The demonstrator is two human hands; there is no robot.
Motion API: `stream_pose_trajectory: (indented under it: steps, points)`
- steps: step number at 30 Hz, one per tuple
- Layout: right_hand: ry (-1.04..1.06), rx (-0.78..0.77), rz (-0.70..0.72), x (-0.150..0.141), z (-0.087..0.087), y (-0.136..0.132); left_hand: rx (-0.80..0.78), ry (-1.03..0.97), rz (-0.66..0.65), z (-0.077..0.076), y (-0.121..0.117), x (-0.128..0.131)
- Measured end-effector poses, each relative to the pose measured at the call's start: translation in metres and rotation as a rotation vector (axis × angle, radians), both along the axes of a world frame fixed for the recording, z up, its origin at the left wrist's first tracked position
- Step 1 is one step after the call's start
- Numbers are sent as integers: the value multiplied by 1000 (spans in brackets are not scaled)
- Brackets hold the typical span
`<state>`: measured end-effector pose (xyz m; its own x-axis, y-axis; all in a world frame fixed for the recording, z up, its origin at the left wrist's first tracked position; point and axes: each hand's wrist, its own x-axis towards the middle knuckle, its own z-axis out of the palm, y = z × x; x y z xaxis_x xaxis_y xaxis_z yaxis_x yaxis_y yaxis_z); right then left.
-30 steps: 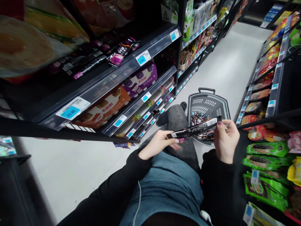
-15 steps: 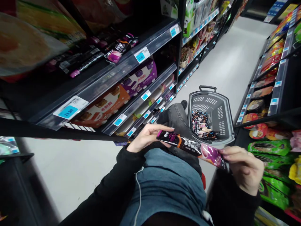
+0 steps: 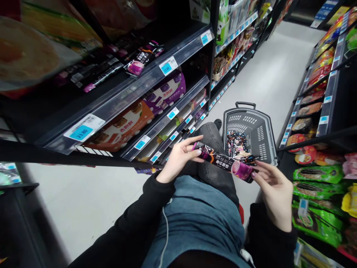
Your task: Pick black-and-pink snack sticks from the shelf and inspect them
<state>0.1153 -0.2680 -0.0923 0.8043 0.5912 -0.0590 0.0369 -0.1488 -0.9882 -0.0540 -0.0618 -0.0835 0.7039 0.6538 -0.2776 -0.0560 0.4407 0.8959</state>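
Stretched between my two hands is a long black and purple stick sachet [image 3: 223, 160] with a purple cup printed near its right end. My left hand [image 3: 182, 156] pinches the left end between thumb and fingers, index finger extended. At the other end, the thumb and fingers of my right hand [image 3: 275, 190] grip the sachet's tip. Just beyond it stands a grey shopping basket [image 3: 252, 139] on the floor, with many small dark sachets [image 3: 237, 143] heaped inside. Similar black and purple sachets [image 3: 139, 61] lie on the shelf at the upper left.
A shelf [image 3: 122, 96] with price tags runs along my left, above orange [image 3: 122, 126] and purple boxes [image 3: 167, 93]. Green snack bags [image 3: 318, 223] and round tubs [image 3: 305, 153] line the right side. The pale aisle floor [image 3: 281, 56] stretches ahead.
Both hands have raised the sachet slightly and drawn closer together. My right hand has shifted left and its grip has changed; the sachet has turned a little in the fingers.
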Motion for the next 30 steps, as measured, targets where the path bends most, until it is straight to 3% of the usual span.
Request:
stream_pose_trajectory:
  steps: [4,8,22,26,30]
  points:
    - [270,-12,134,0,-18,-1,-2,-5,52,-2,-3,3]
    - [206,-39,108,-4,-28,-4,-8,10,91,-3,-3,5]
    - [25,-48,114,-12,-13,3,-125,-136,256,-11,3,8]
    - [4,-80,96,-13,-13,1,-138,-130,184,-20,8,9]
    - [58,-93,-14,0,-24,-7,32,50,-35,-21,17,2]
